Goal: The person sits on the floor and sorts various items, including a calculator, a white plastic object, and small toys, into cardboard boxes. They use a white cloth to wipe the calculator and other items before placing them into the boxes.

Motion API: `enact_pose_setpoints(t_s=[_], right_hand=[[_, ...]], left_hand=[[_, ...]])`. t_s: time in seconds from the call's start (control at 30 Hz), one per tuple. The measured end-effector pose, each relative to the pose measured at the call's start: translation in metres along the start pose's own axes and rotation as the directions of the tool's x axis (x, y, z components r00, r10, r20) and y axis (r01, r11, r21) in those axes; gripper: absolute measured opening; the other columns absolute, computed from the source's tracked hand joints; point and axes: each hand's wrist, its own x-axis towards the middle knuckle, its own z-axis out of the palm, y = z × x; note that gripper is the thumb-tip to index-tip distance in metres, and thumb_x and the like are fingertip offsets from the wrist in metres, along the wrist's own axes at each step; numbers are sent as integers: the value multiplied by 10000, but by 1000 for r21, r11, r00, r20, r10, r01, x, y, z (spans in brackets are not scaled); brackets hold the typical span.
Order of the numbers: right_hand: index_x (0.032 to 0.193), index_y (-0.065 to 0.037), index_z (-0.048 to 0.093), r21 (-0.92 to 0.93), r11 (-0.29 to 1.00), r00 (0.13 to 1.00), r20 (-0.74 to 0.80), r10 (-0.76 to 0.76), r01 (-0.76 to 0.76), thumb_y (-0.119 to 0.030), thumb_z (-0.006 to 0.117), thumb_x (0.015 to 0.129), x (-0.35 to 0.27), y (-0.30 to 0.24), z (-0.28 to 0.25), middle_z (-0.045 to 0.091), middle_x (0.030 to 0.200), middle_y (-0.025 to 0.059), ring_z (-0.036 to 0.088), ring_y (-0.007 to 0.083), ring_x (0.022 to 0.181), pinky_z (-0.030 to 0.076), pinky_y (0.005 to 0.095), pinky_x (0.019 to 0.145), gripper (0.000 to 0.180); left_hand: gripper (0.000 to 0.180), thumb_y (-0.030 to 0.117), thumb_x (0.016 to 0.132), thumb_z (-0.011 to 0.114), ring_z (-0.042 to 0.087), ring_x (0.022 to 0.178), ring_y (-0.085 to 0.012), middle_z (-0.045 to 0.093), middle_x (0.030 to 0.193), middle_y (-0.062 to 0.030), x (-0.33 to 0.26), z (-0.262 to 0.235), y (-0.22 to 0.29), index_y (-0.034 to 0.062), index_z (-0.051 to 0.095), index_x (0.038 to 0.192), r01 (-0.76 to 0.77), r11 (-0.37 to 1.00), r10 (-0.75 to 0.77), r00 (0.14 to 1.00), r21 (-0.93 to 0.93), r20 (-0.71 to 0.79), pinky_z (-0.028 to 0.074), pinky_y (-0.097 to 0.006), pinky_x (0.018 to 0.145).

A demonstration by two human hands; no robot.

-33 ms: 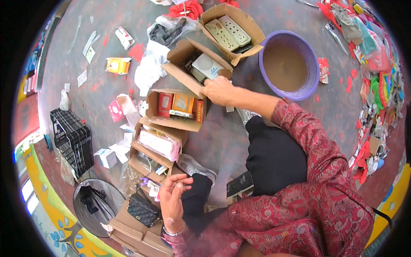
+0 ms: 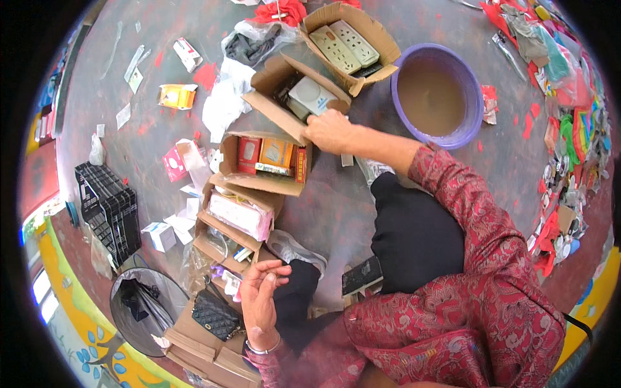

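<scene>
We see a cardboard box (image 2: 275,115) bearing a white device (image 2: 314,95), its near corner clasped in the right hand (image 2: 331,130), between a power-strip carton (image 2: 383,44) and a carton of red and orange packs (image 2: 276,153). Near a black quilted bag (image 2: 217,315), the left hand (image 2: 260,301) hangs half-spread, fingers loosely bent.

Left fingers (image 2: 272,264) half curled, right arm (image 2: 387,145) outstretched

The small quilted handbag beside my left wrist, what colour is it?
The small quilted handbag is black, clearest in the head view.
</scene>
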Motion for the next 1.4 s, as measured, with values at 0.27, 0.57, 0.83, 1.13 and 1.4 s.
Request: enact_pose_setpoints(t_s=[0.27,0.57,0.83,1.13,1.4], right_hand=[[846,-98,608,-44,998,985,-164,-51,44,-119,493,749,23,26,-18,570,802,102,619,272,717,494,393,558,152],[901,-97,586,-156,987,999,-23,24,-28,-100,520,742,19,36,-2,549,873,105,615,279,728,510,378,590,172],[1046,-58,527,116,978,960,-199,195,-174,-100,536,687,-27,-12,-25,529,1037,215,617,287,654,489,390,570,362],[772,-73,652,488,812,930,325,172,-320,-478,523,736,-11,-25,-62,624,766,169,604,315,774,469,397,691,427],[932,5,608,270,954,985,72,-160,135,-78,484,680,69,-42,-69,628,803,181,625,284,737,494,374,652,293]], left_hand=[[242,105,857,483,574,865,-172,586,932,-148,0,2,-3,-45,498,1047,-8,999,9,1000,33,-22,464,-254,742],[231,90,845,474,573,851,-152,609,901,-120,0,6,1,-31,517,1036,27,991,-25,1000,129,-17,449,-257,755],[253,120,829,501,575,819,-163,601,888,-137,-6,7,2,-45,516,1020,-10,995,13,1000,102,-27,458,-257,731],[235,73,826,480,565,863,-154,602,920,-114,-31,6,21,-37,520,1029,-83,996,81,994,17,80,434,-263,778],[238,130,860,496,544,896,-129,583,940,-76,-34,12,17,-4,516,1055,-163,978,117,945,131,305,412,-245,769]])
